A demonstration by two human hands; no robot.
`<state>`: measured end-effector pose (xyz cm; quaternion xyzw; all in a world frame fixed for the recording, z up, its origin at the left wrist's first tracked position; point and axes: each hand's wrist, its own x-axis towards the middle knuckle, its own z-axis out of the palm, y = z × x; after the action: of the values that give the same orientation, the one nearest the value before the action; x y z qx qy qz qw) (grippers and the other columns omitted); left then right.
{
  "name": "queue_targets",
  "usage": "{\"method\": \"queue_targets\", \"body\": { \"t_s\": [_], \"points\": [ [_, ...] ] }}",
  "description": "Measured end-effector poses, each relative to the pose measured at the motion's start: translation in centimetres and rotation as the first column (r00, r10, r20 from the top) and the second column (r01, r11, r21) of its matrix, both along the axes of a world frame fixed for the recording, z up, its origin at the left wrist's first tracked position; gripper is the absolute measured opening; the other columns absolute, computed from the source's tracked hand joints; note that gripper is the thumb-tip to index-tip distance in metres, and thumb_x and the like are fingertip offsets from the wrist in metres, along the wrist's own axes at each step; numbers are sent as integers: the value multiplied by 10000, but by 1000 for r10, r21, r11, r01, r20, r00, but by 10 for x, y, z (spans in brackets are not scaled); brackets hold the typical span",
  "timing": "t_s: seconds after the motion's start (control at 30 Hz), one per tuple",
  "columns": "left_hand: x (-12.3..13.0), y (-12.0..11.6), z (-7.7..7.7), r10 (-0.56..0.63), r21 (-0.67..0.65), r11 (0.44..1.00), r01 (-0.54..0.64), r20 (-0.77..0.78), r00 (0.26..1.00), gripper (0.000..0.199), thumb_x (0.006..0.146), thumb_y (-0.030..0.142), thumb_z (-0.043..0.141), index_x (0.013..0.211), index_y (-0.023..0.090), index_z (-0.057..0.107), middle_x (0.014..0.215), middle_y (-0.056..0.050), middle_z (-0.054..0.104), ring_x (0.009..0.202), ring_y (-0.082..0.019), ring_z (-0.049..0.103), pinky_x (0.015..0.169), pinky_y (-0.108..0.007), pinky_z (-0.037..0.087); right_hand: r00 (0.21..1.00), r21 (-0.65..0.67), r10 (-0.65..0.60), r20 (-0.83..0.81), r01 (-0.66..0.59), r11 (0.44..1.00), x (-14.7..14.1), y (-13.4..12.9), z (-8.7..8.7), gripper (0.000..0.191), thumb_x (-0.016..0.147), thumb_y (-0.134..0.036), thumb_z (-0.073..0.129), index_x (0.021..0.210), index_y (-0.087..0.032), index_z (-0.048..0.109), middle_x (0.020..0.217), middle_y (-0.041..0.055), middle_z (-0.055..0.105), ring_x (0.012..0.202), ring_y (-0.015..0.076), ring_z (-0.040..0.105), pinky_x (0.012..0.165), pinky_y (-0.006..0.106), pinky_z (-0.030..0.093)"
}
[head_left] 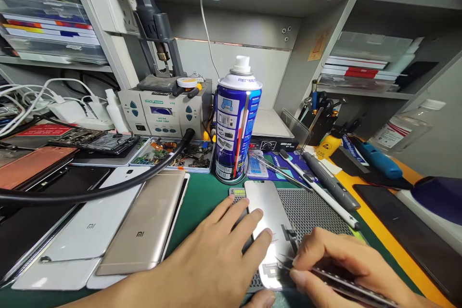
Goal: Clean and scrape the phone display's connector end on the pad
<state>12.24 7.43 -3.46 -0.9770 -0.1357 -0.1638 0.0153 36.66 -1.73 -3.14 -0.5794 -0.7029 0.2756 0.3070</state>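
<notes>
Spread out with its fingers apart, my left hand (216,245) lies flat over the left side of a silver phone screen panel (270,209), fingertips touching it. My thumb sits by the panel's near end. The panel lies back side up on a grey perforated mat (317,204). My right hand (342,255) is closed around a pair of tweezers (346,283). Their thin tips reach the panel's lower part, close to a dark flex cable (289,234) at its right edge. My right fingers hide part of that lower end.
A blue spray can (236,125) stands just behind the mat. On the left lie several phones and covers, including a gold phone back cover (144,221), crossed by a black hose (108,196). A white brush (321,190) and a grey pen-like tool (330,180) lie right of the panel.
</notes>
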Motion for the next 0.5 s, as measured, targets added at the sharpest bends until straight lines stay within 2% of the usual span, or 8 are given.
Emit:
{"method": "queue_targets", "body": {
  "t_s": [0.1, 0.17, 0.2, 0.27, 0.33, 0.37, 0.4, 0.5],
  "points": [
    [0, -1, 2, 5, 14, 1000, -5, -8, 1000, 565, 1027, 492, 641, 1442, 113, 592, 1484, -191, 611, 1406, -404, 548, 1184, -588, 456, 990, -144, -100, -96, 85, 986, 3, 4, 2, 287, 999, -436, 649, 782, -249, 653, 655, -7, 685, 537, 154, 611, 478, 211, 469],
    [0, 0, 2, 4, 35, 999, -4, -5, 1000, 581, 1002, 484, 676, 1445, 117, 590, 1484, -184, 611, 1400, -409, 550, 1180, -583, 462, 982, -152, -164, -92, 149, 977, 7, 7, 4, 318, 1021, -485, 635, 820, -241, 668, 659, -4, 673, 515, 144, 573, 444, 208, 439],
    [1, 1, 1, 4, 51, 999, -4, 3, 1000, 573, 1010, 489, 662, 1443, 120, 591, 1480, -180, 615, 1394, -408, 554, 1175, -579, 467, 980, -115, -184, -77, 175, 978, 10, 9, 5, 322, 1028, -493, 627, 834, -241, 676, 661, -4, 668, 513, 145, 565, 440, 211, 437],
    [2, 5, -7, -10, 78, 997, 9, 18, 1000, 537, 1048, 500, 591, 1434, 128, 597, 1461, -174, 627, 1367, -403, 576, 1150, -575, 491, 978, 44, -208, -18, 208, 977, 20, 16, 8, 283, 1036, -464, 622, 870, -245, 689, 707, 9, 683, 569, 165, 609, 483, 224, 477],
    [4, 11, -25, -41, 97, 995, 38, 37, 998, 523, 1067, 508, 528, 1430, 138, 594, 1440, -174, 635, 1331, -403, 600, 1115, -583, 518, 980, 259, -176, 97, 146, 955, 35, 25, 13, 166, 1030, -382, 630, 963, -246, 697, 864, 44, 732, 712, 202, 683, 600, 257, 537],
    [6, 14, -36, -89, 143, 987, 67, 150, 985, 540, 1040, 549, 510, 1366, 135, 625, 1359, -177, 672, 1246, -411, 643, 1061, -611, 546, 973, 351, -164, 164, 98, 931, 43, 29, 15, 110, 1028, -330, 623, 1001, -244, 685, 896, 50, 730, 742, 210, 690, 639, 273, 542],
    [7, 17, -47, -85, 155, 986, 58, 175, 981, 572, 1027, 581, 514, 1391, 148, 603, 1378, -178, 655, 1269, -416, 623, 1084, -634, 522, 960, 411, -161, 231, 54, 910, 52, 33, 17, 65, 1026, -282, 618, 1025, -245, 670, 900, 46, 721, 738, 206, 685, 659, 281, 539],
    [12, 25, -75, -93, 185, 981, 55, 205, 974, 636, 992, 635, 568, 1437, 180, 565, 1414, -177, 628, 1309, -418, 587, 1107, -647, 502, 907, 404, -115, 406, -65, 912, 71, 42, 20, 161, 1025, -165, 543, 1129, -238, 641, 1060, 80, 720, 882, 230, 703, 765, 317, 549]
  ]
}}
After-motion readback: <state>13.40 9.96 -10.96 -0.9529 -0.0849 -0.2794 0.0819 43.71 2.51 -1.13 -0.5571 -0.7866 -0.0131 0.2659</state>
